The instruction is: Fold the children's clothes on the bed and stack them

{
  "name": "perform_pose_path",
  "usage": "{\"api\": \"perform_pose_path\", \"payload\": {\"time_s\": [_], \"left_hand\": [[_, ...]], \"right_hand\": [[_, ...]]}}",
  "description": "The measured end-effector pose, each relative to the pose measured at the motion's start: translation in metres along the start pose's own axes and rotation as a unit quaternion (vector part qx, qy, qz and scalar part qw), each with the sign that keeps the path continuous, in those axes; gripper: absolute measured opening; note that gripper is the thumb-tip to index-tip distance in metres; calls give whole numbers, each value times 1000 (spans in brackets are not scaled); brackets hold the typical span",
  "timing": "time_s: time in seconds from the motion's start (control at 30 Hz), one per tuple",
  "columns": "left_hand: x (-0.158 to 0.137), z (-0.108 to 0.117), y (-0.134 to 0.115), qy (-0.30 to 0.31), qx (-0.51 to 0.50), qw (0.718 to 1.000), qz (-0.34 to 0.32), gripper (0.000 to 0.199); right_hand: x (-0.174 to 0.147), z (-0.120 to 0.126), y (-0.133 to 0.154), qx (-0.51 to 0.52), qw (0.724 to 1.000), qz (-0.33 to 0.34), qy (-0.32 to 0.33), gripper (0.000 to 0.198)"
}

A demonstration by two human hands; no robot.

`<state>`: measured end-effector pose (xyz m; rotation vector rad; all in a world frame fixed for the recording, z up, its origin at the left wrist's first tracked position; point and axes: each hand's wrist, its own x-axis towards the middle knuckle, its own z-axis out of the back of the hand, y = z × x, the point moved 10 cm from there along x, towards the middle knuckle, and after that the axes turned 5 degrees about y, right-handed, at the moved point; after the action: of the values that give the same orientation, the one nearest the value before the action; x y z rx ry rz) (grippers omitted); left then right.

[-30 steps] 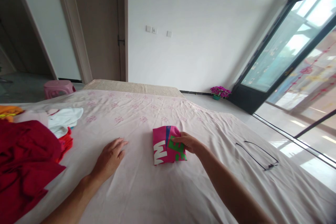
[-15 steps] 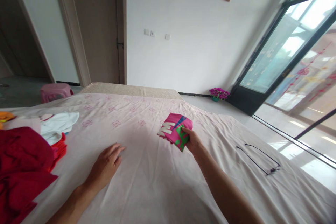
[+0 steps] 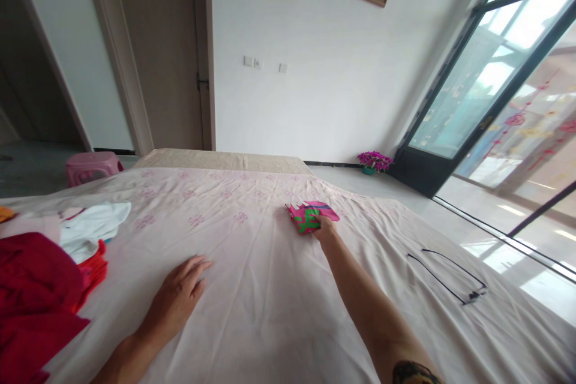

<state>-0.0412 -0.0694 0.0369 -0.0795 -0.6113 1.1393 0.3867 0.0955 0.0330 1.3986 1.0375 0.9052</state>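
A folded pink garment [image 3: 310, 216] with green, blue and white print is held by one edge in my right hand [image 3: 326, 228], the arm stretched toward the far part of the bed. It is low over the pale flowered sheet [image 3: 243, 300]; whether it touches the cloth I cannot tell. My left hand [image 3: 180, 288] rests on the sheet at the left of centre, fingers extended and nothing in them. Left of that hand lies a heap of clothes, with a dark red garment [image 3: 36, 288], a white one [image 3: 96, 225] and a bright red one [image 3: 95, 273].
Black-framed glasses [image 3: 470, 297] lie on the sheet at the right. Past the bed's left side stands a pink plastic stool [image 3: 94, 167]. Purple flowers in a green pot [image 3: 371, 165] sit by the wall, near a dark-framed glass door [image 3: 443, 132].
My right hand has reached farther out and lowered the folded garment, which now lies flatter. My left hand stays on the sheet. The view has shifted slightly.
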Motion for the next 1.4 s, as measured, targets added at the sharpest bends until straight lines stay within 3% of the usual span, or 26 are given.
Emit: {"api": "perform_pose_path", "payload": {"time_s": [0.2, 0.37, 0.5, 0.63, 0.7, 0.8, 0.9, 1.0, 1.07, 1.23, 1.4], "left_hand": [[0, -3, 2, 5, 8, 1000, -1, 34], [0, -6, 4, 12, 13, 1000, 3, 35], [0, -7, 4, 9, 14, 1000, -3, 35], [-1, -6, 5, -3, 13, 1000, -7, 35], [-1, -4, 5, -9, 8, 1000, -5, 35], [-1, -4, 4, -5, 4, 1000, -4, 35], [0, -4, 3, 5, 7, 1000, 0, 36], [1, -3, 2, 11, 10, 1000, 8, 36], [2, -2, 1, 13, 8, 1000, 10, 37], [1, 0, -1, 8, -3, 1000, 8, 37], [0, 0, -1, 6, -11, 1000, 16, 37]], "right_hand": [[12, 17, 13, -3, 998, 3, -64, 13], [1, 32, 7, -94, 990, -5, -108, 10], [-15, 54, 18, -191, 966, 22, -174, 39], [-25, 66, 50, -283, 925, 76, -242, 67], [-24, 50, 67, -381, 889, 119, -222, 63], [-18, 9, 75, -557, 799, 173, -148, 56], [-10, -24, 49, -666, 726, 169, -40, 57], [-3, -35, 4, -721, 680, 109, 75, 59], [-1, -33, -11, -734, 666, 93, 90, 62], [1, -29, -18, -735, 665, 93, 98, 65], [-13, -32, -8, -731, 662, 155, 51, 62]]}}
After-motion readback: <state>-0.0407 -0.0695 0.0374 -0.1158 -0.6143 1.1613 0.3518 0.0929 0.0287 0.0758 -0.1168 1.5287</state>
